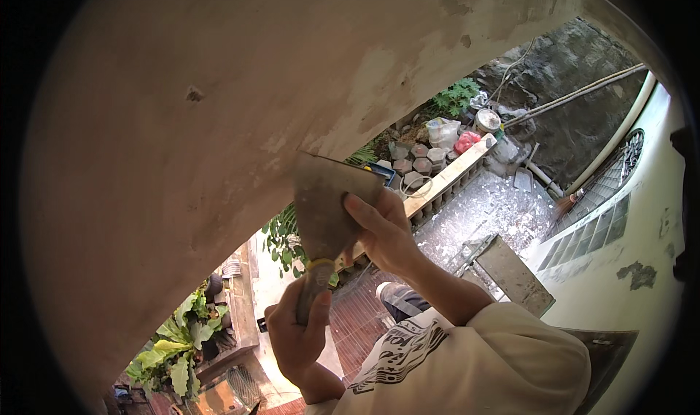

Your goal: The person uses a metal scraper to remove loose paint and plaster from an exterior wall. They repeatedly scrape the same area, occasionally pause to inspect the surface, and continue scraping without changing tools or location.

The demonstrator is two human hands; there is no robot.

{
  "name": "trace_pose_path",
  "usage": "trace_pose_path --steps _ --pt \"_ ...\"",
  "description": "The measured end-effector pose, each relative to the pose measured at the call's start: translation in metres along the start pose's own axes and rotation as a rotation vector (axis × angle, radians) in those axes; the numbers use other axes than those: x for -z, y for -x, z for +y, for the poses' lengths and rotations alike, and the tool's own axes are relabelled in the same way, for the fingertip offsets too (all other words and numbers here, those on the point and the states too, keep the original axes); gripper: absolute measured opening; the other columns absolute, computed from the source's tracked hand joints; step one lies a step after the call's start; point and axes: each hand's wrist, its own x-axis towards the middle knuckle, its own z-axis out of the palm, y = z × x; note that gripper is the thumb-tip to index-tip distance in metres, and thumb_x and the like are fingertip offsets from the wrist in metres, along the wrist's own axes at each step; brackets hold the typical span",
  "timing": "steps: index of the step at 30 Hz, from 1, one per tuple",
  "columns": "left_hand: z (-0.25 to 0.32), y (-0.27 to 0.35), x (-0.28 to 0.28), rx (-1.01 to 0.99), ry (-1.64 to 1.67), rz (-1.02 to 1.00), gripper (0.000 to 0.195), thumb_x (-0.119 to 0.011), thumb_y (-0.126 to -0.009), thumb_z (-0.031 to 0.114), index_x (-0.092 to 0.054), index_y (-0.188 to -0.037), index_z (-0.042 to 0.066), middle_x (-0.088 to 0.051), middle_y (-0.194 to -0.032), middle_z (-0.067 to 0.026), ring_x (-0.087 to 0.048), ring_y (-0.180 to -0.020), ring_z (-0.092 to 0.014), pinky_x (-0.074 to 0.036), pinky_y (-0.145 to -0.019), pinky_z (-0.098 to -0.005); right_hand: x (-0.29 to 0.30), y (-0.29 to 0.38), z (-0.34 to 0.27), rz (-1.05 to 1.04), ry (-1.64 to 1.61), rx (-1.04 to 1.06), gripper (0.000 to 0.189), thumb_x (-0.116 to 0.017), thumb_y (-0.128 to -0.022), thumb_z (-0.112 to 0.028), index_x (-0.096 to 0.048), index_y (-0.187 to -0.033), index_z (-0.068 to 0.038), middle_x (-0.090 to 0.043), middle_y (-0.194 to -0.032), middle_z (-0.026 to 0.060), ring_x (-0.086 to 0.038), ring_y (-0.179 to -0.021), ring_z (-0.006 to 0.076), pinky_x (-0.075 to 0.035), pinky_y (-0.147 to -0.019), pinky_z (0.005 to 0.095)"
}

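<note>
A wide putty knife [336, 207] with a broad, dull metal blade is held upright in the middle of the view. My left hand [295, 327] is closed round its handle. My right hand [385, 229] pinches the right side of the blade, thumb on the near face and fingers partly hidden behind. The blade's straight edge points up, its left corner in front of a plastered surface [180, 158] that has small pits and patches. Whether the edge touches the plaster I cannot tell.
Far below lie a red tiled floor [358, 316], a balustrade rail [454, 174] and ground strewn with pale flakes [481, 202]. A metal-edged board [514, 275] stands close at my right, before a pale wall [629, 289] with peeling spots. Leafy plants [178, 349] grow at lower left.
</note>
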Motion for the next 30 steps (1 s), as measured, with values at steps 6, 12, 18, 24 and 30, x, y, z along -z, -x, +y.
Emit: trace_pose_path --steps 6,12,18,24,30 --pt "-0.007 0.017 0.012 -0.005 -0.091 0.066 0.031 -0.068 -0.085 0.018 -0.064 -0.104 -0.006 -0.060 -0.059 -0.0056 -0.057 -0.049 -0.010 -0.044 -0.048 -0.0246 0.015 0.008 0.027 -0.078 0.045 -0.121 0.041 -0.057 -0.099 -0.033 -0.056 -0.120 0.003 -0.069 -0.087 0.0087 -0.068 -0.066 0.0129 -0.053 -0.049 0.0240" --pt "0.000 0.004 0.035 0.078 -0.171 0.019 0.035 -0.071 -0.086 0.020 -0.066 -0.110 -0.005 -0.064 -0.061 -0.0088 -0.060 -0.052 -0.010 -0.046 -0.050 -0.0266 0.007 0.003 0.058 -0.047 -0.141 -0.042 0.040 -0.053 -0.100 -0.032 -0.048 -0.123 0.000 -0.067 -0.093 0.0103 -0.067 -0.068 0.0159 -0.051 -0.045 0.0256" --pt "0.011 -0.009 0.028 0.049 -0.228 -0.034 0.036 -0.071 -0.087 0.020 -0.065 -0.112 -0.004 -0.063 -0.061 -0.0101 -0.060 -0.053 -0.008 -0.046 -0.050 -0.0258 0.004 0.000 0.042 0.050 -0.233 0.065 0.035 -0.049 -0.102 -0.026 -0.046 -0.124 0.000 -0.066 -0.095 0.0128 -0.067 -0.062 0.0187 -0.047 -0.039 0.0269" --pt "0.016 0.003 0.035 0.129 -0.177 -0.026 0.037 -0.071 -0.087 0.020 -0.065 -0.114 -0.005 -0.064 -0.062 -0.0068 -0.060 -0.054 -0.008 -0.047 -0.051 -0.0253 -0.012 0.013 0.043 0.123 -0.206 -0.044 0.036 -0.054 -0.100 -0.031 -0.052 -0.117 0.000 -0.067 -0.085 0.0092 -0.065 -0.059 0.0145 -0.046 -0.038 0.0250" --pt "0.011 -0.015 0.019 0.076 -0.121 -0.061 0.033 -0.065 -0.088 0.012 -0.063 -0.115 -0.008 -0.054 -0.060 0.0007 -0.047 -0.049 -0.003 -0.036 -0.044 -0.0207 0.005 0.004 0.033 0.150 -0.158 0.042 0.036 -0.054 -0.100 -0.031 -0.052 -0.117 0.000 -0.068 -0.085 0.0090 -0.066 -0.060 0.0151 -0.045 -0.039 0.0242"
